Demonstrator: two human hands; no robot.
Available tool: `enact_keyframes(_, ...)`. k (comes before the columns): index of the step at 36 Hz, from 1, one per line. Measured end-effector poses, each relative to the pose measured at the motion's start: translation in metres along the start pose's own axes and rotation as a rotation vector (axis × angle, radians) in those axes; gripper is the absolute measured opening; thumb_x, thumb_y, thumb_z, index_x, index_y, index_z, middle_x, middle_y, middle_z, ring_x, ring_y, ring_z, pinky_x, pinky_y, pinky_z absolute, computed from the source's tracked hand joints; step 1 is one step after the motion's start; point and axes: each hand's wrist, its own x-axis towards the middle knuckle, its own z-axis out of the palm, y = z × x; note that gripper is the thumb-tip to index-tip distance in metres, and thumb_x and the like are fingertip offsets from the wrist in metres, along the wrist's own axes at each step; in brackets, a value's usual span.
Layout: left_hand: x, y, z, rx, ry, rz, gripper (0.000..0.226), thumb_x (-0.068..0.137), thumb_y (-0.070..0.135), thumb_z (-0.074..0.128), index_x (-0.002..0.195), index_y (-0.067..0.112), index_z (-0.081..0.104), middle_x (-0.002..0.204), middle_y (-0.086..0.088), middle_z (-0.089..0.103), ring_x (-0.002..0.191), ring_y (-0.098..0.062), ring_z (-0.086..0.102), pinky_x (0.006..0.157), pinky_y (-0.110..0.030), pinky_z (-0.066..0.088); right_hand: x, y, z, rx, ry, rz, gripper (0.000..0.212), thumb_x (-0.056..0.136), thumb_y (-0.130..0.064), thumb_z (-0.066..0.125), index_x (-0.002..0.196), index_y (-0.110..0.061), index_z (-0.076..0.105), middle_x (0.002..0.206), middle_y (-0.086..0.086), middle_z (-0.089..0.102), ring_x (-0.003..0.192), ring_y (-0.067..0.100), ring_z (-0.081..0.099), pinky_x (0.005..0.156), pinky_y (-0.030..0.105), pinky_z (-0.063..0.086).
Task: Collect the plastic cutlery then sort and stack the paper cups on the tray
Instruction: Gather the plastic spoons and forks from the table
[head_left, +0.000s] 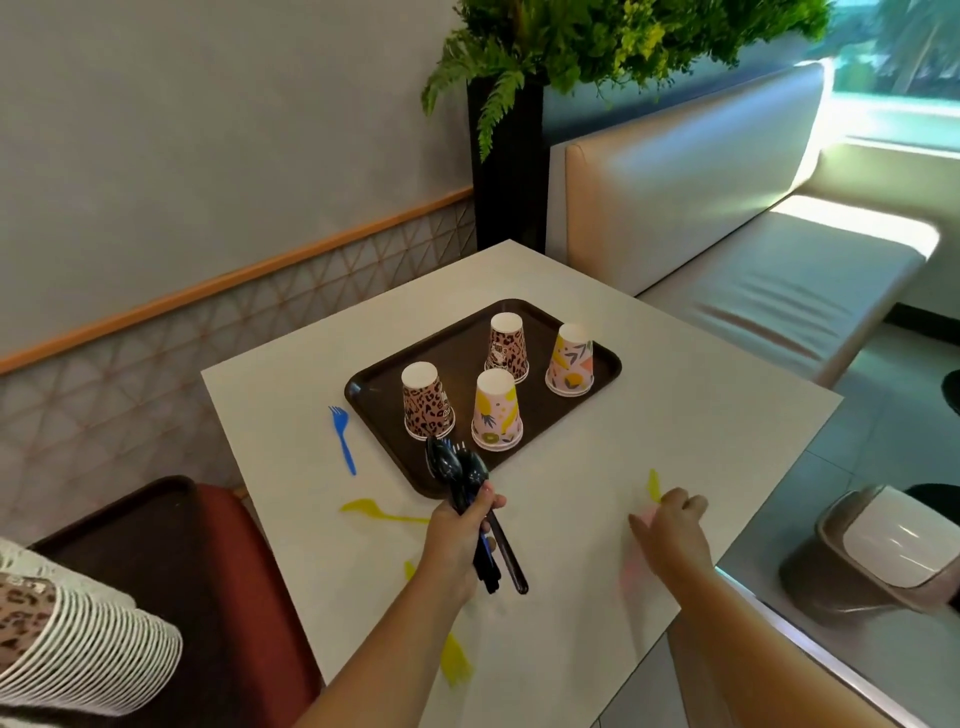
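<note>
A dark brown tray on the white table holds several upside-down paper cups: two leopard-print ones and two yellow-pink ones. My left hand grips a bundle of black and blue plastic cutlery just in front of the tray. My right hand rests fingers-down on the table at the right, over a yellow piece and something pale pink. A blue fork lies left of the tray. Yellow cutlery lies near my left arm.
A red chair at the left carries another dark tray and a long stack of leopard cups. A cream bench stands behind the table, a lidded bin on the floor at the right, a plant at the back.
</note>
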Motion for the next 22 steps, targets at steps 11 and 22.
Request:
enact_keyframes(11,-0.001,0.004,-0.009,-0.029,-0.14,-0.018,0.021,0.09,0.021,0.058,0.074,0.007,0.059,0.056,0.007,0.06,0.047,-0.006,0.039,0.055,-0.024,0.035,0.007,-0.011,0.009,-0.017,-0.108,-0.105,0.039,0.09,-0.005,0.043,0.127,-0.007,0.034,0.118,0.023,0.055,0.109,0.038,0.052,0.082,0.039,0.044)
enact_keyframes(22,-0.003,0.0,-0.027,-0.027,-0.017,-0.06,0.017,0.089,0.019,0.06,0.079,0.006,0.061,0.073,-0.001,0.065,0.046,-0.008,0.039,0.046,-0.021,0.037,-0.027,-0.089,0.023,0.302,-0.428,-0.395,0.025,0.096,-0.007,0.033,0.106,-0.011,0.055,0.081,0.004,0.055,0.074,0.02,0.052,0.066,0.027,0.041)
